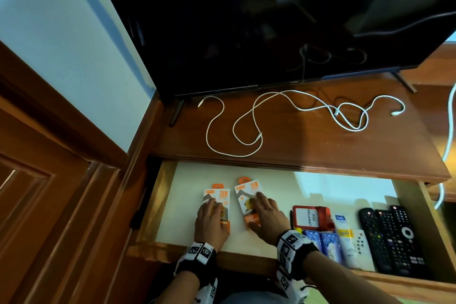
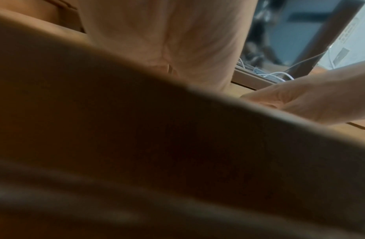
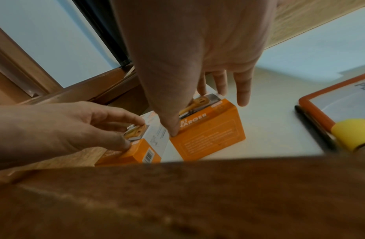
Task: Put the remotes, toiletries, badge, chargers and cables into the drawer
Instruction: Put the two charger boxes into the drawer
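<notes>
Two orange-and-white charger boxes lie side by side on the pale floor of the open drawer (image 1: 320, 187). My left hand (image 1: 212, 207) pinches the left charger box (image 1: 218, 195) between thumb and curled fingers; the right wrist view shows that left hand (image 3: 134, 134) on the left box (image 3: 144, 153). My right hand (image 1: 259, 205) rests with straight fingers on the right charger box (image 1: 249, 187), thumb against its near corner (image 3: 210, 137). To the right in the drawer lie the red badge (image 1: 309, 216), toiletries (image 1: 343, 232) and black remotes (image 1: 394, 237). White cables (image 1: 246, 118) sprawl on the tabletop.
A large television (image 1: 271, 20) stands on the wooden tabletop behind the cables. A black pen (image 3: 314, 126) lies left of the badge. The drawer's front rim (image 1: 246, 261) sits under both wrists and fills the left wrist view. Wooden panelling runs along the left.
</notes>
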